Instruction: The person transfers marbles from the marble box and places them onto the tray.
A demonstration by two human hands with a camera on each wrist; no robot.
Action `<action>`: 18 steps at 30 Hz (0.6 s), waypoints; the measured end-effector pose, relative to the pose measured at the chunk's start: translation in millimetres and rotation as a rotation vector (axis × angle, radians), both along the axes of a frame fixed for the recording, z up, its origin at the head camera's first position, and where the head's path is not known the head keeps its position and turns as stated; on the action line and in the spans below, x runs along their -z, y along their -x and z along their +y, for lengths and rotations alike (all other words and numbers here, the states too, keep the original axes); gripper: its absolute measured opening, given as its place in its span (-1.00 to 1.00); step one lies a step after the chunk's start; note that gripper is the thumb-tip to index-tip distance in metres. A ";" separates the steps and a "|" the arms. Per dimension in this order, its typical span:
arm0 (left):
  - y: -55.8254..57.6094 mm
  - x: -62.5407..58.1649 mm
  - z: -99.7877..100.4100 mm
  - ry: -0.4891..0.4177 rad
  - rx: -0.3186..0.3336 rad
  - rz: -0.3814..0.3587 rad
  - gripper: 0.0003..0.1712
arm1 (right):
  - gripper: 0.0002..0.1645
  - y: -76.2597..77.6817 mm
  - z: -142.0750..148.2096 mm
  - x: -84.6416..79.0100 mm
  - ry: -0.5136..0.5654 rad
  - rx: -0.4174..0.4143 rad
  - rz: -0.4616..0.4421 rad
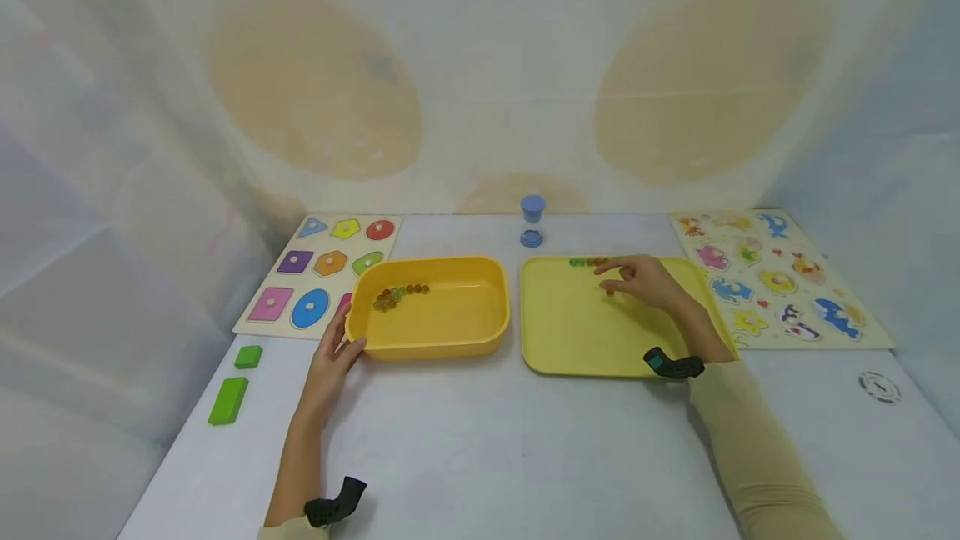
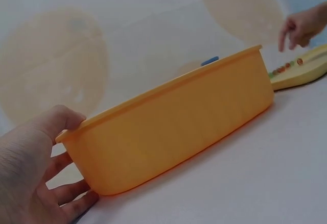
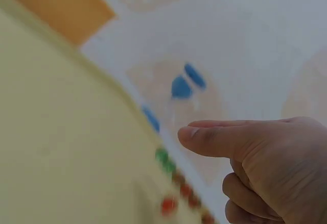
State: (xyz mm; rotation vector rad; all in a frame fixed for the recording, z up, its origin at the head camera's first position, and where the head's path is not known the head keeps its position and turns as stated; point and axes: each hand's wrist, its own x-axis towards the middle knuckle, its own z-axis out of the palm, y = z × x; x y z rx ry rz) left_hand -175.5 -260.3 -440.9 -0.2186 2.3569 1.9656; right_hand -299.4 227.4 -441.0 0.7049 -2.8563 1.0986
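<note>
No writing I can read; my left hand (image 1: 333,357) grips the orange tub (image 1: 450,332) at frame centre, beads (image 1: 397,296) inside; my right hand (image 1: 645,280), fingers loosely spread and holding nothing, hovers over the yellow tray (image 1: 577,332) near its beads (image 1: 587,262).

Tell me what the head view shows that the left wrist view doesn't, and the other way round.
Only the head view shows the beads in the orange tub, both puzzle boards, and the green blocks. Only the left wrist view shows the left hand close up, thumb on the rim, fingers against the tub's end wall. Both show the tub, the yellow tray with its beads, and the right hand over them.
</note>
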 end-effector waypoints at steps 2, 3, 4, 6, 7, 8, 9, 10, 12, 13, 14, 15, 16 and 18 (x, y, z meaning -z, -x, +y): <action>-1.1 0.0 -1.1 -0.001 -0.004 0.001 -0.26 | -0.71 4.3 -21.3 -13.2 0.034 -0.046 0.024; -1.7 0.1 -1.6 -0.002 -0.004 0.003 -0.24 | -0.71 6.1 -34.2 -21.2 0.043 -0.069 0.034; -1.8 0.8 -2.6 -0.004 -0.003 0.009 -0.24 | -0.73 9.0 -48.0 -28.2 0.046 -0.094 0.053; 0.0 6.7 -5.6 0.001 -0.004 0.019 -0.24 | -0.74 15.7 -77.4 -40.4 0.063 -0.149 0.086; 1.2 10.0 -7.1 0.004 -0.007 0.022 -0.23 | -0.75 18.7 -93.0 -46.3 0.075 -0.179 0.097; 2.5 13.1 -8.5 0.009 -0.010 0.025 -0.24 | -0.75 21.8 -108.9 -51.7 0.082 -0.207 0.106; 3.9 16.3 -9.7 0.013 -0.014 0.025 -0.25 | -0.75 25.2 -124.7 -56.0 0.089 -0.237 0.114; 5.6 19.6 -11.0 0.016 -0.019 0.026 -0.26 | -0.76 28.8 -140.1 -59.3 0.096 -0.268 0.114; 7.4 22.8 -12.0 0.020 -0.024 0.026 -0.26 | -0.76 35.6 -169.5 -62.9 0.085 -0.333 0.108; 8.1 23.4 -12.0 0.017 -0.026 0.025 -0.27 | -0.77 38.5 -183.0 -63.7 0.069 -0.361 0.095; 8.7 23.8 -11.8 0.012 -0.025 0.025 -0.27 | -0.76 42.0 -195.3 -63.2 0.042 -0.387 0.085; 9.4 24.2 -11.5 0.008 -0.023 0.027 -0.28 | -0.75 45.0 -206.2 -62.6 0.011 -0.411 0.067; 10.1 24.6 -11.1 0.001 -0.019 0.028 -0.28 | -0.75 47.8 -215.9 -61.3 -0.025 -0.429 0.049; 11.5 25.2 -9.6 -0.016 -0.011 0.028 -0.29 | -0.73 52.4 -230.9 -57.5 -0.096 -0.444 0.011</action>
